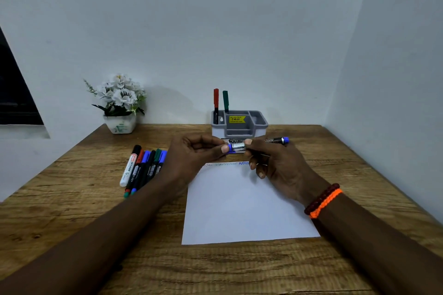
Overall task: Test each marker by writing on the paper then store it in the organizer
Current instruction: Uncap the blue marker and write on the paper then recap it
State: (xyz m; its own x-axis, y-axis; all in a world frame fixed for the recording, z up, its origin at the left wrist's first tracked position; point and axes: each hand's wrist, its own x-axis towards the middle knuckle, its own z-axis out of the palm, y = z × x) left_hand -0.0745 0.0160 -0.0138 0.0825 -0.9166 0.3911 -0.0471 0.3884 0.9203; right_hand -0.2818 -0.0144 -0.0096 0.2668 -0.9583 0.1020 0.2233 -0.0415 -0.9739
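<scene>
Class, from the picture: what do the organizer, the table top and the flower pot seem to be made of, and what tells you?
Organizer: grey moulded plastic, matte, with rounded one-piece walls. Table: wood or wood-look laminate, showing brown grain streaks. Flower pot: probably glazed ceramic, white and faintly shiny.

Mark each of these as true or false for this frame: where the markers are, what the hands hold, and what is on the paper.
1. Two markers stand in the organizer. True: a red one and a green one.
2. Both hands hold the blue marker. True: the left hand pinches its cap end and the right hand grips the barrel.
3. The paper is blank. False: scribbles run along its far edge.
4. The loose markers lie right of the paper. False: they lie to its left.
5. The flower pot stands on the paper. False: it stands at the table's far left, by the wall.
</scene>
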